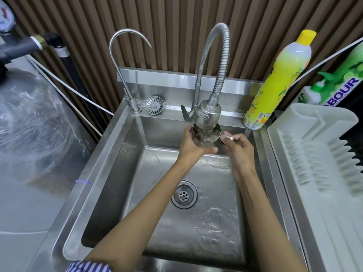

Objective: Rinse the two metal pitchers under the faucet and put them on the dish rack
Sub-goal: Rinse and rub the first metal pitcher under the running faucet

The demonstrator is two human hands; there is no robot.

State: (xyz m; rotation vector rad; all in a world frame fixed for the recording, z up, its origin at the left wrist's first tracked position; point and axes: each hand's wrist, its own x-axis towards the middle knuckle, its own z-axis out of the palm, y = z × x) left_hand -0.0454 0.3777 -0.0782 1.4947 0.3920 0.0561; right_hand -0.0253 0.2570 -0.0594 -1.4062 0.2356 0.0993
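The left hand (193,146) wraps around a metal pitcher (206,135) held upright right under the faucet (208,114) head at the far side of the sink (110,154), water running in. The right hand (238,149) hovers just beside it, fingers loosely open, holding nothing. Wet steel in a one-handed grip could slip into the basin, and the empty dish rack (318,154) waits to the right.

We see two bare forearms; our left arm wears a rolled-up blue-and-white striped sleeve (89,266).

Silver steel sink (110,154), faucet (208,114) and pitcher (206,137). Yellow bottle (275,79) with yellow cap. White rack (314,138). Brown ribbed wall (176,26). Blue-and-white striped sleeve (88,266). Green lime-printed pouch (347,75).
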